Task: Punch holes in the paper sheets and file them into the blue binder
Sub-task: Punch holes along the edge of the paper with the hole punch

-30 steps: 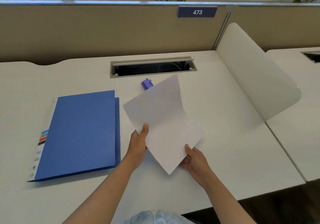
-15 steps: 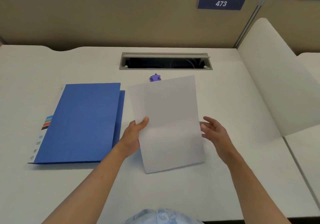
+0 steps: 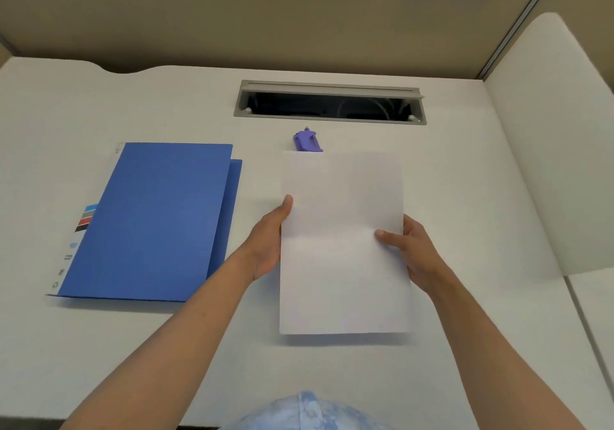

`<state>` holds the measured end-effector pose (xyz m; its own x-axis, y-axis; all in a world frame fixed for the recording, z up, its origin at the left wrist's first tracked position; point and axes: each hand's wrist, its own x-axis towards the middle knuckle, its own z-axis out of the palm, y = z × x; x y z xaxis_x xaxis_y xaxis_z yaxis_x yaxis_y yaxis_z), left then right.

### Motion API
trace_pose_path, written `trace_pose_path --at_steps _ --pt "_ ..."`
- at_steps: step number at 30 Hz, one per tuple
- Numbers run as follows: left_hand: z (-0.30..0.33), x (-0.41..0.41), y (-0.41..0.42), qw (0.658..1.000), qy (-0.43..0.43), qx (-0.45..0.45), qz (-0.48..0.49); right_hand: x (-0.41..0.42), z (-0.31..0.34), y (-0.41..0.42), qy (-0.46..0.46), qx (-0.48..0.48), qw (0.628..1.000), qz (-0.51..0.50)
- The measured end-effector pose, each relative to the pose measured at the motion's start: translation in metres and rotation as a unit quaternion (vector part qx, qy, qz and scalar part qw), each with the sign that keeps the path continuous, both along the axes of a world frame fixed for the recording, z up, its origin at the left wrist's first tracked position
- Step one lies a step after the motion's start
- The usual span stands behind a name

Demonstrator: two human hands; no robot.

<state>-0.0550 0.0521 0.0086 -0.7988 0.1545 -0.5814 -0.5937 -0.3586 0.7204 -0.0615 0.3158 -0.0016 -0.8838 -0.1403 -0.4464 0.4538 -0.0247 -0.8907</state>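
The paper (image 3: 344, 243) is plain white with a faint crease across the middle, held upright-ish over the desk (image 3: 465, 197) just right of the closed blue binder (image 3: 156, 220), its top edge covering part of the little purple punch (image 3: 307, 142). Both forearms reach in from the bottom, one on each side of the sheet. The left hand (image 3: 267, 243) pinches the left edge with the thumb on the front, and the right hand (image 3: 415, 250) grips the right edge the same way, fingers curled behind.
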Motion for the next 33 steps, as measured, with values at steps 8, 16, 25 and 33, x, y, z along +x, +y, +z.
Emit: trace_pose_path --at_steps 8,16,25,33 --pt "-0.024 -0.060 -0.008 0.949 -0.003 -0.306 0.075 -0.012 -0.009 0.037 -0.037 0.021 0.998 -0.055" --pt "-0.011 -0.141 0.024 0.922 0.013 -0.375 0.093 -0.022 -0.011 0.064 -0.063 0.004 0.993 -0.100" --pt "-0.022 -0.186 0.035 0.919 -0.002 -0.383 0.099 -0.025 -0.015 0.072 -0.069 -0.014 0.988 -0.134" --pt "-0.022 -0.157 0.017 0.932 0.018 -0.357 0.063 -0.025 -0.013 0.063 -0.065 -0.032 0.988 -0.138"
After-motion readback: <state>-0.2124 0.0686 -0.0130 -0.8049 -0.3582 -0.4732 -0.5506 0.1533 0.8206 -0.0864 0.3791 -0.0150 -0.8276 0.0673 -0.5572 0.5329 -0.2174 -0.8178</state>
